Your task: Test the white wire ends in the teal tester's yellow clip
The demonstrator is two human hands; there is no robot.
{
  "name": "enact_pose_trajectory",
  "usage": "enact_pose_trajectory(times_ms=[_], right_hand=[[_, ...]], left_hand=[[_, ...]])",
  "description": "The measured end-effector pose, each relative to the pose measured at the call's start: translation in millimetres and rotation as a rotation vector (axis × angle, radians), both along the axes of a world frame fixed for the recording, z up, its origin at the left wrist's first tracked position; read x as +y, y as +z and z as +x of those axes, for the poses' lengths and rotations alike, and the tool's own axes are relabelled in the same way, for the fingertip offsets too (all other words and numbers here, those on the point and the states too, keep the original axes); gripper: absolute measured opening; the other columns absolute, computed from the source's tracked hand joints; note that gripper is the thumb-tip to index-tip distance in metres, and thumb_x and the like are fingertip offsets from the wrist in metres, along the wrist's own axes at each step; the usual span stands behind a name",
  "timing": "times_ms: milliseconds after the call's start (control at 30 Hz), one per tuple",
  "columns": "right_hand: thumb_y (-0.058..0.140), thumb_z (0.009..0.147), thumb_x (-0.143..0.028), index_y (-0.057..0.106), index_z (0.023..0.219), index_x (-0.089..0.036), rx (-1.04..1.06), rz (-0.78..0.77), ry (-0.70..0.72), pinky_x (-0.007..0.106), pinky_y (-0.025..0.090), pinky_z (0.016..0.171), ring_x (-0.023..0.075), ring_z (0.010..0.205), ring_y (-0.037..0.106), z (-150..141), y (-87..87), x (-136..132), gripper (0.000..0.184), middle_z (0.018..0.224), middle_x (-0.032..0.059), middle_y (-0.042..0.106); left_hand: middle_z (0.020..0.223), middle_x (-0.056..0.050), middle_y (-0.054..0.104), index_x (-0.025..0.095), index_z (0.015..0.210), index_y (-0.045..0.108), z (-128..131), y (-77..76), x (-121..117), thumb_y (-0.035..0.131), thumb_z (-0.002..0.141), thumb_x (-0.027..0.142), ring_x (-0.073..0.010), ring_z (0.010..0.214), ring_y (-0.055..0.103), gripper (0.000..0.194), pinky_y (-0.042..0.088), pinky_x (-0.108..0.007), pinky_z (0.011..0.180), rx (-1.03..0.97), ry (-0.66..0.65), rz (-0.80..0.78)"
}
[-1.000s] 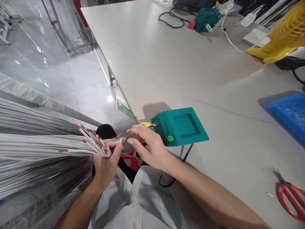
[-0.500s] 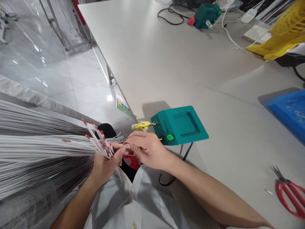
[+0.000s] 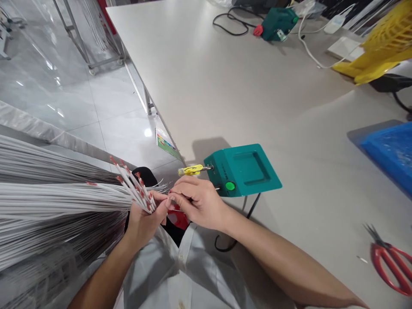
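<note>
White wires [image 3: 137,191] with red-marked ends fan out of my left hand [image 3: 146,221], which is closed around them. Behind them a thick bundle of white wires [image 3: 64,198] runs off to the left. My right hand [image 3: 199,201] is closed in a pinch, its fingertips meeting the left thumb and finger at a wire end. Just what the right fingertips hold is hidden, though a thin strand shows below them. Beyond the right hand, a teal device [image 3: 243,169] with a green button sits at the table edge, a yellow clip [image 3: 190,170] on its left side.
Red-handled scissors [image 3: 391,262] lie at the right of the table [image 3: 257,94], near a blue tray [image 3: 392,150]. A second teal device [image 3: 279,25], cables and a yellow plastic object [image 3: 383,47] are at the back. A wheeled metal rack [image 3: 77,40] stands on the floor.
My right hand has gone from spread fingers to a pinch and moved left against the left fingertips. The red-marked wires in my left hand now point more upward.
</note>
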State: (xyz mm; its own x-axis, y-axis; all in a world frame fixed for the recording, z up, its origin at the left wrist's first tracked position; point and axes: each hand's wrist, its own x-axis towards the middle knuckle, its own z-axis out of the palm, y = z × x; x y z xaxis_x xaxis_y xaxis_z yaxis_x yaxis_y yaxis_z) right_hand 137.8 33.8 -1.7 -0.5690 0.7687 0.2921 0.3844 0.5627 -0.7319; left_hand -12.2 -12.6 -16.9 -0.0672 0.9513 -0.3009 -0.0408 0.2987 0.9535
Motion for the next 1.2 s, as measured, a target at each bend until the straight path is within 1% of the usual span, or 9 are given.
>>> enact_pose_trajectory(times_ms=[167, 233, 333, 400, 500, 633, 733, 833, 1200], right_hand=[[0.046, 0.083, -0.018, 0.061, 0.074, -0.016, -0.193, 0.300, -0.145, 0.025, 0.046, 0.062, 0.0149, 0.071, 0.059, 8, 14.5, -1, 0.018, 0.075, 0.0061, 0.064], [0.047, 0.084, -0.020, 0.062, 0.084, -0.015, -0.254, 0.407, -0.223, 0.028, 0.046, 0.067, 0.0175, 0.078, 0.060, 15, 23.5, 2, 0.016, 0.084, 0.0084, 0.065], [0.050, 0.084, -0.026, 0.060, 0.101, -0.010, -0.560, 0.506, -0.242, 0.036, 0.042, 0.072, 0.0243, 0.085, 0.058, 29, 31.5, 10, 0.025, 0.094, 0.0128, 0.065], [0.051, 0.084, -0.022, 0.059, 0.106, -0.008, -0.784, 0.510, -0.183, 0.039, 0.038, 0.075, 0.0258, 0.085, 0.057, 36, 32.9, 15, 0.028, 0.095, 0.0133, 0.064], [0.050, 0.083, -0.012, 0.055, 0.113, -0.006, -0.955, 0.515, -0.097, 0.039, 0.033, 0.079, 0.0253, 0.087, 0.056, 40, 34.7, 21, 0.032, 0.094, 0.0128, 0.064], [0.047, 0.082, -0.009, 0.062, 0.096, -0.009, -1.077, 0.448, -0.029, 0.039, 0.030, 0.076, 0.0248, 0.081, 0.055, 32, 44.8, 31, 0.020, 0.085, 0.0118, 0.064], [0.048, 0.080, -0.009, 0.063, 0.079, -0.012, -1.097, 0.378, 0.043, 0.038, 0.029, 0.073, 0.0243, 0.078, 0.054, 26, 52.7, 40, 0.016, 0.079, 0.0106, 0.064], [0.049, 0.076, -0.004, 0.064, 0.073, -0.013, -1.087, 0.335, 0.126, 0.040, 0.029, 0.076, 0.0243, 0.080, 0.055, 26, 54.7, 46, 0.018, 0.075, 0.0102, 0.064], [0.046, 0.078, -0.005, 0.065, 0.080, -0.012, -1.056, 0.241, 0.162, 0.050, 0.020, 0.094, 0.0240, 0.086, 0.059, 34, 49.5, 49, 0.020, 0.082, 0.0103, 0.068]], left_hand=[[0.056, 0.003, 0.058, 0.015, 0.071, 0.057, 0, -2.0, 3, 0.060, 0.076, 0.024, -0.0039, 0.037, 0.045, 0.011, 0.034, -0.016, 0.036, -0.035, 0.072, -0.029], [0.060, 0.003, 0.061, 0.015, 0.088, 0.058, 1, -1.0, 6, 0.060, 0.077, 0.025, -0.0041, 0.037, 0.045, 0.015, 0.036, -0.017, 0.037, -0.069, 0.091, -0.027], [0.060, 0.005, 0.061, 0.019, 0.114, 0.049, 4, 1.2, 11, 0.059, 0.078, 0.024, -0.0042, 0.037, 0.043, 0.038, 0.037, -0.017, 0.038, -0.101, 0.067, -0.012], [0.060, 0.005, 0.061, 0.018, 0.115, 0.049, 5, 2.1, 14, 0.058, 0.078, 0.023, -0.0040, 0.037, 0.043, 0.039, 0.036, -0.016, 0.038, -0.092, 0.035, -0.007], [0.061, 0.003, 0.062, 0.015, 0.110, 0.054, 7, 2.3, 19, 0.059, 0.077, 0.024, -0.0039, 0.036, 0.044, 0.035, 0.036, -0.017, 0.038, -0.077, -0.006, -0.009], [0.063, 0.001, 0.065, 0.014, 0.112, 0.056, 13, 2.9, 25, 0.061, 0.076, 0.027, -0.0042, 0.036, 0.044, 0.039, 0.037, -0.018, 0.039, -0.070, -0.014, 0.019], [0.065, -0.001, 0.067, 0.014, 0.114, 0.056, 17, 4.4, 29, 0.063, 0.074, 0.029, -0.0043, 0.036, 0.044, 0.043, 0.037, -0.019, 0.039, -0.073, 0.011, 0.034], [0.066, -0.002, 0.068, 0.014, 0.114, 0.058, 19, 5.6, 32, 0.064, 0.072, 0.031, -0.0049, 0.036, 0.043, 0.046, 0.036, -0.021, 0.038, -0.057, 0.026, 0.031], [0.063, -0.001, 0.066, 0.009, 0.118, 0.055, 19, 5.9, 35, 0.063, 0.073, 0.033, -0.0051, 0.038, 0.040, 0.052, 0.034, -0.021, 0.039, 0.055, -0.056, -0.018]])
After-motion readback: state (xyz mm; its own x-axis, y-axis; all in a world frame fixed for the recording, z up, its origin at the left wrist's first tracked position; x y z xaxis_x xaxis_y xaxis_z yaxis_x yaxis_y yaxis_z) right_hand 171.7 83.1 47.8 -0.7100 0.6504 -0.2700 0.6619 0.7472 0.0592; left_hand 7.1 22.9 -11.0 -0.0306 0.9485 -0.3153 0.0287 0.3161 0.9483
